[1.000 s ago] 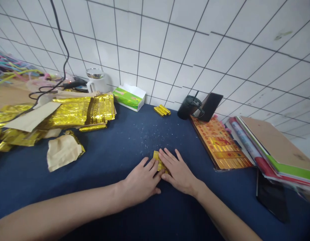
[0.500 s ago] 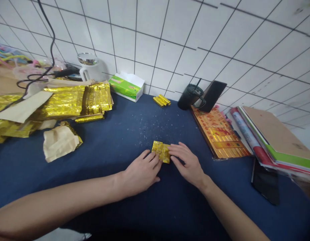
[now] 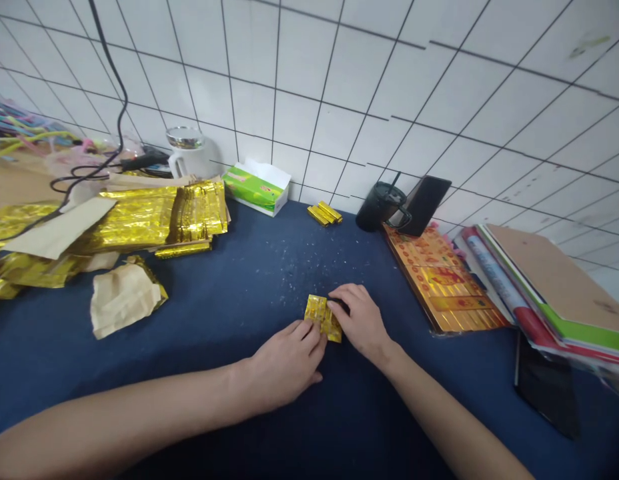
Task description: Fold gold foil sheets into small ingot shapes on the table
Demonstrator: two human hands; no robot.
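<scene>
A small piece of creased gold foil paper (image 3: 316, 308) lies on the dark blue table, partly hidden under my fingers. My left hand (image 3: 291, 360) rests over its lower left part, fingertips laid down on the foil and thumb apart. From the other side, my right hand (image 3: 360, 320) has thumb and forefinger closed at the foil's upper right edge. Farther back, by the wall, sit several narrow gold foil rolls (image 3: 324, 213).
Gold foil sheets (image 3: 134, 217) and crumpled paper (image 3: 123, 299) lie left. At the back stand a tissue pack (image 3: 257, 188), a white mug (image 3: 189, 157) and a black cup (image 3: 380, 207) beside a propped phone (image 3: 426, 205). Orange printed packets (image 3: 447, 280) and stacked folders (image 3: 559, 287) lie right.
My right hand has shifted left over the foil, its thumb and forefinger closing on the edge. My left hand stays on the foil. The whole view has shifted slightly down.
</scene>
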